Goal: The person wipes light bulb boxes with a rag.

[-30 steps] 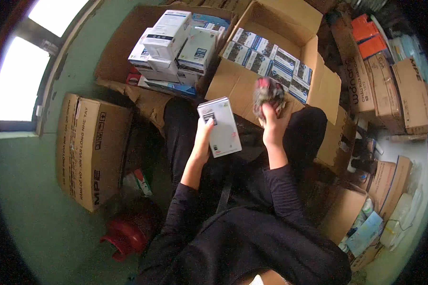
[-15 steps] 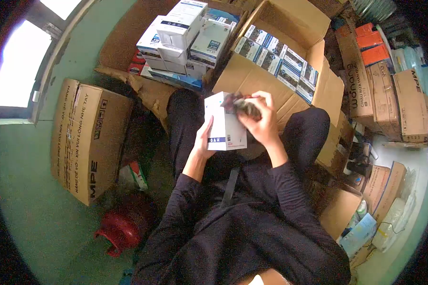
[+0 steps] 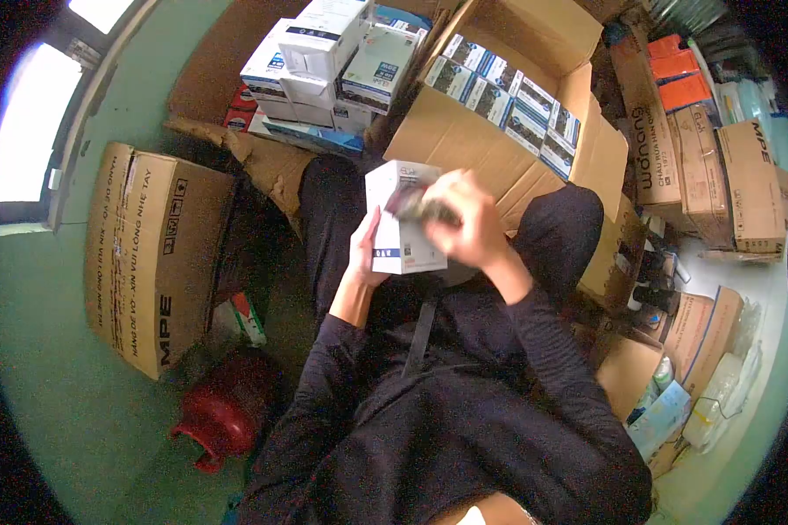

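In my lap area, a white printed carton [image 3: 383, 185] is held upright and slightly turned. My left hand [image 3: 364, 247] is wrapped round its left side, the fingers partly behind it. Against the carton's right face, my right hand [image 3: 471, 219] grips a bunched dark rag [image 3: 411, 206], mottled reddish and grey and smeared by motion. The fingers of that hand are closed over the rag, which covers part of the print on the box.
An open cardboard box [image 3: 464, 144] ahead holds rows of small printed cartons [image 3: 508, 101]. White cartons [image 3: 324, 52] are stacked to its left. A taped MPE box [image 3: 162, 262] and a red gas cylinder [image 3: 228, 407] stand left. More boxes [image 3: 687, 175] line the right.
My right hand and the rag have moved slightly down and left across the carton's face. The carton stays in my left hand; the whole view has shifted a little.
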